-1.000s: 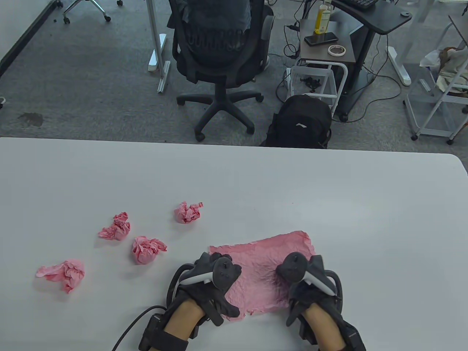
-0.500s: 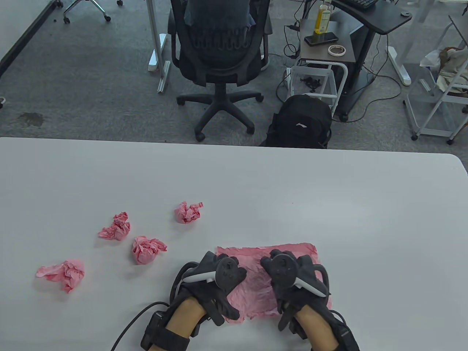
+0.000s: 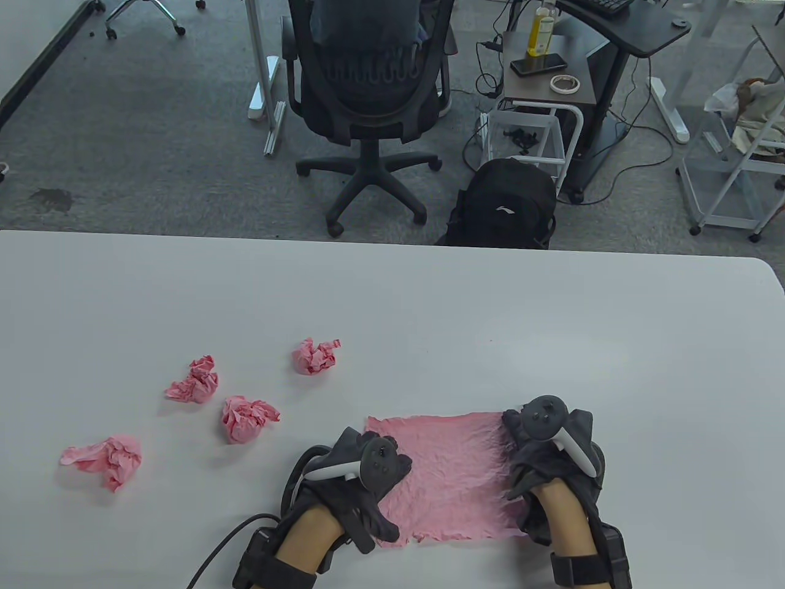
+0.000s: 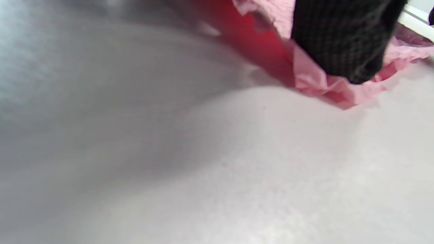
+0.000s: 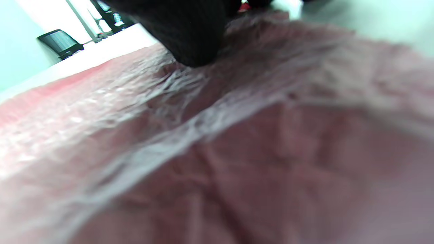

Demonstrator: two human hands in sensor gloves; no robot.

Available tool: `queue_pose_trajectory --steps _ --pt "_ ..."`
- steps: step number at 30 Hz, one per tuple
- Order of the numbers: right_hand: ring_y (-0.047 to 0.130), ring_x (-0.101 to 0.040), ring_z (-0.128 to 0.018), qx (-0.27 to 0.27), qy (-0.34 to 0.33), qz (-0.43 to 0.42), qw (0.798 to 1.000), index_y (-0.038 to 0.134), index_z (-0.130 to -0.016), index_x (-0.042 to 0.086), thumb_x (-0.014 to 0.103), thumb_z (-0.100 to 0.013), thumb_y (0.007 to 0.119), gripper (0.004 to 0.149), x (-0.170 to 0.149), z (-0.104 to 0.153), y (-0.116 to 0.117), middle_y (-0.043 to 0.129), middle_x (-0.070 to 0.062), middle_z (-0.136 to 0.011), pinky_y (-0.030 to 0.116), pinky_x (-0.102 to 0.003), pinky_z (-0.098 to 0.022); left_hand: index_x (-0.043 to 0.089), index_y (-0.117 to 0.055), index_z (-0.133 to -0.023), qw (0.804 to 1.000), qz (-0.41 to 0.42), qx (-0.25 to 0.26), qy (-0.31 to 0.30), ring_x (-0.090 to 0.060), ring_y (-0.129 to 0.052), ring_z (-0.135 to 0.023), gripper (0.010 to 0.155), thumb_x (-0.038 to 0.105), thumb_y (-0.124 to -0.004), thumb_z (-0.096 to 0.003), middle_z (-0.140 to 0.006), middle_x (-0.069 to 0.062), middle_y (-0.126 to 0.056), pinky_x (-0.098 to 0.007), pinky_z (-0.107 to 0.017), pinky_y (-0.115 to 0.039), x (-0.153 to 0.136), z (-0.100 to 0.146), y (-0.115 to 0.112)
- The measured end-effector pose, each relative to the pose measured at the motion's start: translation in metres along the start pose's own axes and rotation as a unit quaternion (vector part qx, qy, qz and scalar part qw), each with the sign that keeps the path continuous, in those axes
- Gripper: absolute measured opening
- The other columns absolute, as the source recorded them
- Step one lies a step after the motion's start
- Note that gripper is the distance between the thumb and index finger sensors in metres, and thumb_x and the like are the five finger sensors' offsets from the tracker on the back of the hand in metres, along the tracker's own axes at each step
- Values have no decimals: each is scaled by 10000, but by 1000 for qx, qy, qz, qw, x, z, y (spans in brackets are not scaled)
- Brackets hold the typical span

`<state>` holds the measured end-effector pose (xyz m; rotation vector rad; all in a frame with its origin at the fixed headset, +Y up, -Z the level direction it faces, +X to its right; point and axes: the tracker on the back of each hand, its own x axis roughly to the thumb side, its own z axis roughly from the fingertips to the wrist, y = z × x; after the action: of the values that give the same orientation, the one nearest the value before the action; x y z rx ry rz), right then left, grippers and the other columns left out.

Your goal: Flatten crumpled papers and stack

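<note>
A pink paper sheet (image 3: 451, 475), wrinkled but spread out, lies flat near the front edge of the white table (image 3: 552, 337). My left hand (image 3: 362, 485) presses on the sheet's left edge; in the left wrist view a gloved finger (image 4: 342, 37) pins the paper's edge (image 4: 325, 84). My right hand (image 3: 549, 457) lies flat on the sheet's right edge; in the right wrist view a finger (image 5: 190, 30) presses the paper (image 5: 217, 152). Several crumpled pink balls lie to the left: the nearest (image 3: 245, 419), one behind it (image 3: 196, 381), one further right (image 3: 314, 356), one far left (image 3: 107, 460).
Beyond the table's far edge stand an office chair (image 3: 368, 92), a black backpack (image 3: 503, 205) and a small side table (image 3: 546, 73) on the carpet. A cable (image 3: 221, 546) runs from my left wrist over the front left of the table.
My right hand has slid right across the sheet from its middle to its right edge, smoothing it. The sheet now lies flatter and squarer. My left hand stayed on the left edge.
</note>
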<state>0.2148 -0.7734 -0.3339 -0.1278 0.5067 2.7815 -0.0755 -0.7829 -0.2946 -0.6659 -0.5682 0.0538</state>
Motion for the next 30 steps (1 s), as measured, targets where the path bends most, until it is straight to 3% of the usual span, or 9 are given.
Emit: queue_pose_trajectory --steps 4,6,8,9,10,13,17,25,30 --pt "338 -448 -1014 -24 -172 32 984 540 -1044 136 161 -495 731 582 56 35 10 390 -171 -1145 426 -613 -677 306 -213 -1159 1000 13 5 19 -373 -37 -1133 1058 693 -843 -402 -1161 -74 -51 -670 -775 -181 -8 -1 2" --pt "387 -464 -1006 29 -232 52 971 563 -1039 131 143 -486 732 578 81 44 32 419 -184 -1141 473 -604 -674 307 -209 -1158 1000 24 8 18 -365 -21 -1130 1058 689 -844 -404 -1159 -75 -40 -666 -772 -158 -11 -2 2" --pt "288 -471 -1001 92 -217 99 967 458 -1052 138 135 -488 716 620 93 42 52 301 -186 -1138 418 -605 -681 302 -209 -1158 999 22 11 23 -369 -26 -1130 1054 688 -839 -406 -1159 -79 -43 -665 -773 -164 -13 -1 2" --pt "249 -429 -1014 81 -208 108 969 400 -1055 179 152 -490 698 639 90 38 47 251 -141 -1143 390 -576 -699 295 -201 -1158 999 22 10 30 -375 -27 -1128 1056 690 -831 -408 -1158 -81 -41 -666 -773 -168 -14 1 1" --pt "293 -415 -1016 77 -217 90 969 442 -1052 198 141 -484 713 632 86 34 45 289 -132 -1145 418 -556 -697 295 -199 -1159 999 27 11 29 -367 -23 -1131 1049 686 -826 -415 -1159 -76 -38 -664 -774 -164 -15 1 1" --pt "181 -396 -1003 103 -126 -33 986 432 -1049 210 104 -487 706 634 44 17 31 205 -118 -1136 296 -532 -694 301 -199 -1158 999 38 13 22 -351 -6 -1129 1045 678 -830 -415 -1159 -47 -29 -651 -772 -139 -18 2 -1" --pt "214 -375 -1009 64 -55 -64 994 467 -1040 189 77 -472 727 634 0 11 12 256 -97 -1140 307 -540 -691 297 -196 -1157 999 39 12 19 -347 1 -1126 1048 674 -833 -415 -1157 -48 -27 -657 -768 -131 -18 2 -2" --pt "284 -427 -1013 42 -19 -26 999 516 -1036 201 129 -482 751 607 7 19 8 336 -111 -1144 371 -648 -667 300 -224 -1153 999 43 8 20 -345 -17 -1123 1051 662 -860 -399 -1155 -43 -49 -653 -764 -141 -19 7 -2" --pt "614 -517 -901 -109 -11 -45 993 663 -990 97 174 -500 749 504 -1 31 -19 772 -231 -953 474 -674 -625 281 -198 -1143 999 34 7 4 -357 -37 -1125 1062 627 -877 -403 -1157 -70 -68 -654 -768 -161 -20 10 -3"
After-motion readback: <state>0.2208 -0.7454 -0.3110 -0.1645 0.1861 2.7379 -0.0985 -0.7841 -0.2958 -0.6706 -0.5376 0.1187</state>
